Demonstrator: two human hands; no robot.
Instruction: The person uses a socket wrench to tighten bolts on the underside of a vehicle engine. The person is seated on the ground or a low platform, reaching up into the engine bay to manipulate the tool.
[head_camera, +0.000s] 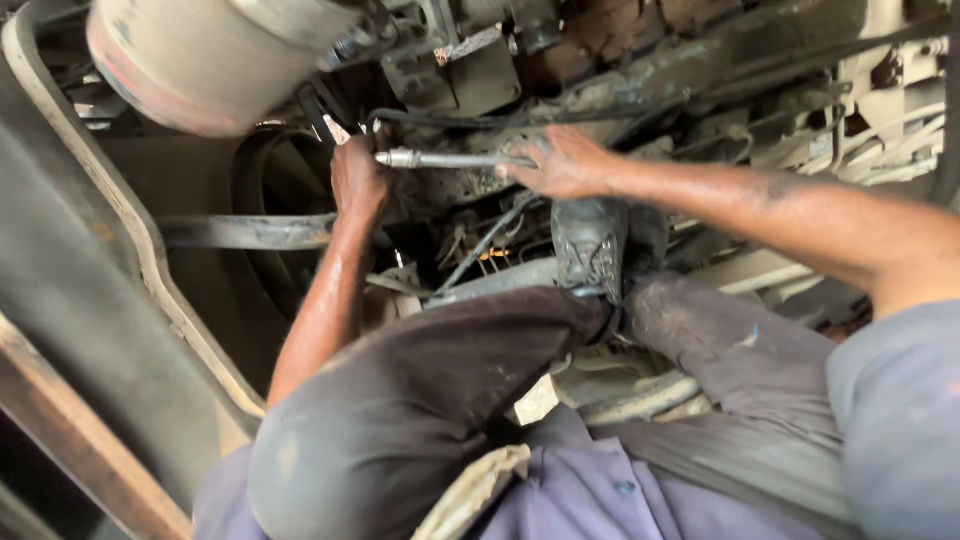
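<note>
Under a grimy engine, the right hand closes its grip on a long silver metal wrench handle, while the left hand steadies its far-left head end, fingers curled there.

Scanning the whole engine bay now, and no package, label, sign or screen shows anywhere in it: only grimy bare metal, hoses and belts, with nothing printed, boxed or lit up among them.
</note>
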